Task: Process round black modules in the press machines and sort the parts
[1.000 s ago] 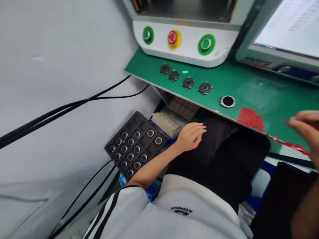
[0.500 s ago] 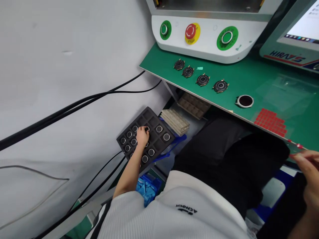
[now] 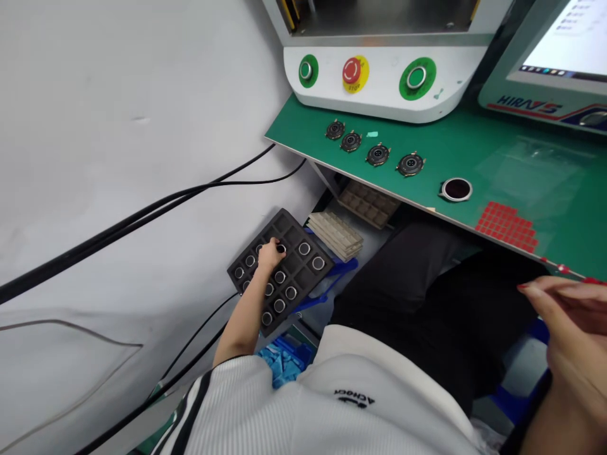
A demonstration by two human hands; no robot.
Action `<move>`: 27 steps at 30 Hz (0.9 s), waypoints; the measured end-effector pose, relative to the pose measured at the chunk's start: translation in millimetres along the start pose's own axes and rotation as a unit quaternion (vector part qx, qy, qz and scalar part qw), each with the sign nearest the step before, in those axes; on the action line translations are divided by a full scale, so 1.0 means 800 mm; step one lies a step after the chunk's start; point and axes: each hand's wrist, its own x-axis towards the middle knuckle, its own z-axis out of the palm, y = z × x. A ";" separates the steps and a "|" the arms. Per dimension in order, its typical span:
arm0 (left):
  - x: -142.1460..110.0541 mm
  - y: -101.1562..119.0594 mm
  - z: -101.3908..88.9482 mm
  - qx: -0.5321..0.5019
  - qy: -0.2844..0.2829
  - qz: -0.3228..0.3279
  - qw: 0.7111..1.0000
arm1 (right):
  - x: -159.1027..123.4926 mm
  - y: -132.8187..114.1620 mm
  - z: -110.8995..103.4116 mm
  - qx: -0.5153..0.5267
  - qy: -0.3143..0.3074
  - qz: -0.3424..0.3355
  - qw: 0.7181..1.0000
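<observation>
At the dark compartment tray (image 3: 303, 272), my left hand (image 3: 270, 254) has its fingers closed around the rim of a round watch body (image 3: 281, 249). Other round watch bodies with silver rims sit in many compartments nearby. Over at the right, below the bench edge, my right hand (image 3: 569, 309) is closed in a pinch, with a small red piece at the fingertips that looks like one of the red stickers (image 3: 507, 225) on the bench. A silver-rimmed watch (image 3: 456, 189) lies face up left of those stickers. Several dark watch bodies (image 3: 378, 154) lie back side up in a row.
A machine panel with a red stop button (image 3: 351, 70) and two green buttons (image 3: 416, 78) stands behind the green bench (image 3: 535, 183). At the right is a monitor (image 3: 564, 57). Stacked pale trays (image 3: 334, 236) sit beside the dark tray. Black cables (image 3: 190, 191) run along the wall.
My right hand has moved left and further into view, its fingers still pinched. My left hand stays at the same watch body in the tray. The view has shifted slightly.
</observation>
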 end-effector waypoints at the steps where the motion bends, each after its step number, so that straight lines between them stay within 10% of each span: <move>1: -0.006 0.005 -0.004 -0.018 0.013 0.005 1.000 | -0.002 -0.001 -0.001 0.015 0.005 -0.005 1.000; 9: -0.095 0.126 -0.022 -0.287 0.034 0.186 0.939 | -0.040 -0.021 0.014 0.085 -0.014 0.047 0.995; 14: -0.187 0.230 -0.028 -0.525 -0.077 0.497 0.687 | -0.066 -0.050 0.037 0.204 -0.149 0.077 0.964; 16: -0.214 0.258 -0.034 -0.529 -0.109 0.552 0.635 | -0.074 -0.061 0.040 0.243 -0.196 0.113 0.943; 27: -0.245 0.318 -0.057 -0.452 -0.058 0.698 0.553 | -0.092 -0.091 0.038 0.356 -0.245 0.240 0.869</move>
